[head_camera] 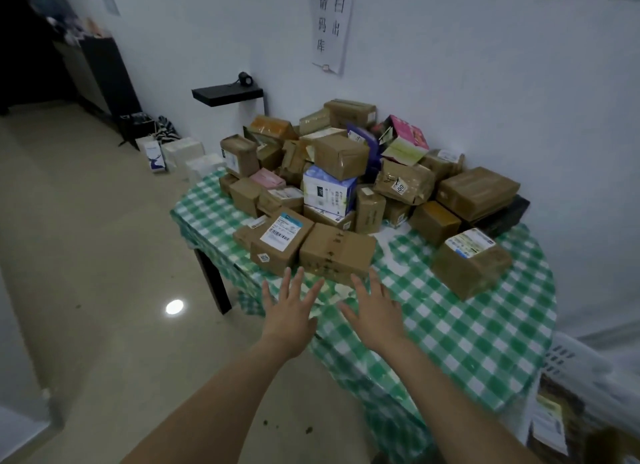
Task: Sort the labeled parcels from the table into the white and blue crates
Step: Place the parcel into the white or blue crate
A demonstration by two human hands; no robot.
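Fingers [298, 281] on both my hands were spread straight and wide, with nothing in them. My left hand [289, 313] and right hand [375, 313] hovered palms down just short of the plain brown box [337, 250], and as far as I could tell they were not touching it.

That box sat at the near front of the heap of parcels [346, 159] on the bench [467, 342], which was covered by a green checked cloth [450, 318]. Touching the box's left side lay a labelled parcel [281, 239], barcode sticker up. Behind the box the heap climbed toward the wall, with a blue-and-white carton [329, 190] just beyond it. Well to the right of the box a second labelled parcel [471, 263] stood alone.

The white crate [581, 363] was far to the right of the box and nearer to me, below the bench edge. It seemed to hold at least one labelled parcel already. I could not see the blue crate at all.

Several things worried me from my seat:
- The box showed no label on the faces I could see, so I judged it might need turning before I could know which crate it belonged in.
- Its taped sides looked glossy, so a flat-palmed squeeze could slip.
- Lifting it carelessly could drag the parcel on its left toward the bench edge, or tug the loose cloth.
- Boxes behind it might slide forward once it was gone.
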